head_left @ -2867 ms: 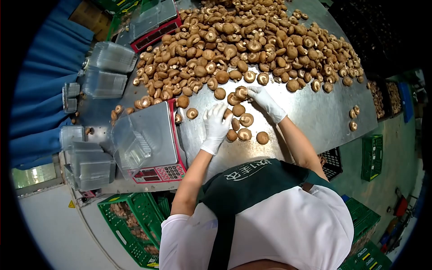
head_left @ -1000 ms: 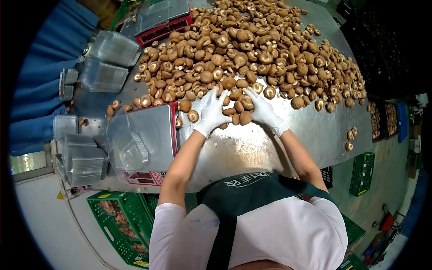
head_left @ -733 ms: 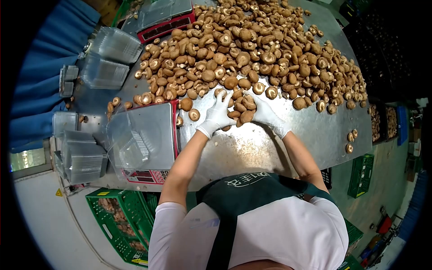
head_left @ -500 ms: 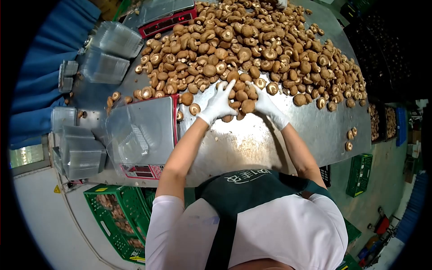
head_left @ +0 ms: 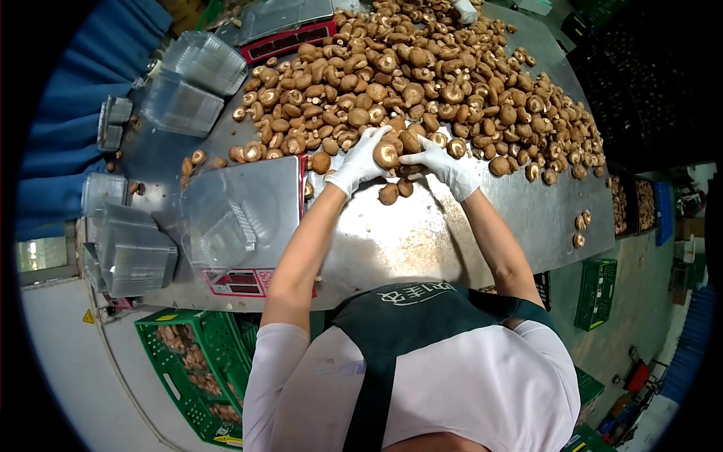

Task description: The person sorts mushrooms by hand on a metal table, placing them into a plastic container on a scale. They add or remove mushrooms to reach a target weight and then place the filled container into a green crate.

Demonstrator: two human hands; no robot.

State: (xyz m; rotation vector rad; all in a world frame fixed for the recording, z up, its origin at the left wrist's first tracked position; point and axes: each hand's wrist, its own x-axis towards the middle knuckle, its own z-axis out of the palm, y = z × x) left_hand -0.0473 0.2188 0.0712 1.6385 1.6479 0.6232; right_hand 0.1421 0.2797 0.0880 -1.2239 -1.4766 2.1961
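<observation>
Both hands gloved in white, upper middle of frame. Left hand [head_left: 358,163] and right hand [head_left: 443,164] cup a handful of mushrooms [head_left: 387,154] between them, each grip curled in and clamped on the clump, at the near edge of the big mushroom pile [head_left: 422,75]. Two loose mushrooms [head_left: 388,194] lie on the steel bench [head_left: 422,233] just below the hands. Scale [head_left: 260,196] sits left of the left hand, with a clear tray [head_left: 226,226] on its pan. Stacks of clear trays [head_left: 132,252] at far left. Green crate [head_left: 188,361] holding mushrooms at lower left, below the bench edge.
</observation>
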